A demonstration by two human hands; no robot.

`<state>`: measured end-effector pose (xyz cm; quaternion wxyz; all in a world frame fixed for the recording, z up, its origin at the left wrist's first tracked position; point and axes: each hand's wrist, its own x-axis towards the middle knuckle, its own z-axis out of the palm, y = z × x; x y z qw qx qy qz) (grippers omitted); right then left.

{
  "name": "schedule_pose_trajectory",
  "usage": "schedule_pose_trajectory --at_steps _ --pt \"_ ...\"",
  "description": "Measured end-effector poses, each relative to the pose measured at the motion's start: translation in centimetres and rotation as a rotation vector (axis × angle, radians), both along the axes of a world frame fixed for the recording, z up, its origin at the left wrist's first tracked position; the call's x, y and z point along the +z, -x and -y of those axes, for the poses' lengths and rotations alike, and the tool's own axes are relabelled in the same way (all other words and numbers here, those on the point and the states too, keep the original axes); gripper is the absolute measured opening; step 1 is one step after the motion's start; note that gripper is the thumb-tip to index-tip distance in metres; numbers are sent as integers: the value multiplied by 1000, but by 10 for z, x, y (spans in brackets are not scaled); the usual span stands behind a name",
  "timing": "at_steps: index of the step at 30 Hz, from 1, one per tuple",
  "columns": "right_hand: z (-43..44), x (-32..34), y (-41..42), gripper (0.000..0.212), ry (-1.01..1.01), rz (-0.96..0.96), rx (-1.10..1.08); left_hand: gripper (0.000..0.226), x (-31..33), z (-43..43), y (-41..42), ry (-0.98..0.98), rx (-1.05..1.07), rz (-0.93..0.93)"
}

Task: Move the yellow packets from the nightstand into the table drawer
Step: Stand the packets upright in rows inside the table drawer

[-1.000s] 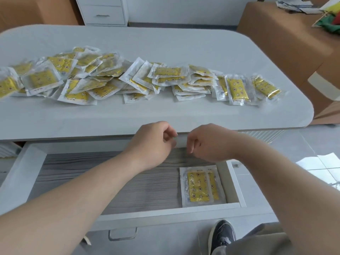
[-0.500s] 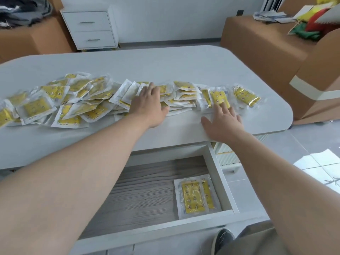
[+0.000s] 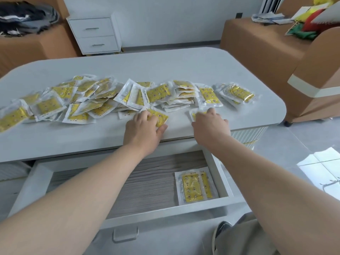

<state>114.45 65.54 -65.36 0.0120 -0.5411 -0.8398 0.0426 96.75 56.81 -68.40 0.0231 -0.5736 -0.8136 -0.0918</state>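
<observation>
Gripping yellow packets [image 3: 160,117], left hand [image 3: 144,130], right hand [image 3: 209,126]

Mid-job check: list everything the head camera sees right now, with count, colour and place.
loose packets: dozens, yellow in clear wrap, strewn across the table
table: one, pale grey, centre
drawer: one, white with a grey wood-grain floor, open under the table
drawer packets: apparently two, overlapping, yellow, at the drawer's right end
cabinet: one, white, two drawers, far left by the wall
brown blocks: several, brown, far left and right
dark clothes: one pile, top left
papers: a stack, white, top right
shoe: one, dark, bottom edge
left hand: holds near packet, thumb at its edge
right hand: fingertips on second packet
</observation>
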Motion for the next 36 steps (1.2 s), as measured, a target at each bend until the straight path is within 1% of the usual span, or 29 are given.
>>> schedule_pose_trajectory --at_steps 4,7,10,11,14,15,18,21,24,28,31,36 --pt "15 0 5 24 0 -51 60 29 0 29 2 -116 17 82" --pt "21 1 10 23 58 -120 53 17 6 43 7 -110 28 94" --pt "24 4 15 25 117 -151 40 9 13 50 11 -94 37 152" --pt "25 4 16 24 136 -149 38 12 14 51 12 -88 41 173" --pt "29 4 18 22 171 -117 48 37 14 53 18 -53 42 213" --pt "29 4 20 22 167 -98 60 41 13 53 20 -45 40 214" --pt "25 4 24 24 216 -76 78 40 14 50 25 -8 22 212" --pt "13 0 27 31 235 -48 147 38 17 52 29 27 8 250" --pt "7 7 21 31 318 -81 174 39 18 53 31 55 16 305" --pt "-6 12 11 57 417 -139 200 52 17 50 34 77 25 331" --pt "-10 12 8 75 417 -154 221 60 16 48 39 91 22 374" --pt "-10 10 12 81 369 -132 248 72 16 47 44 7 40 399"
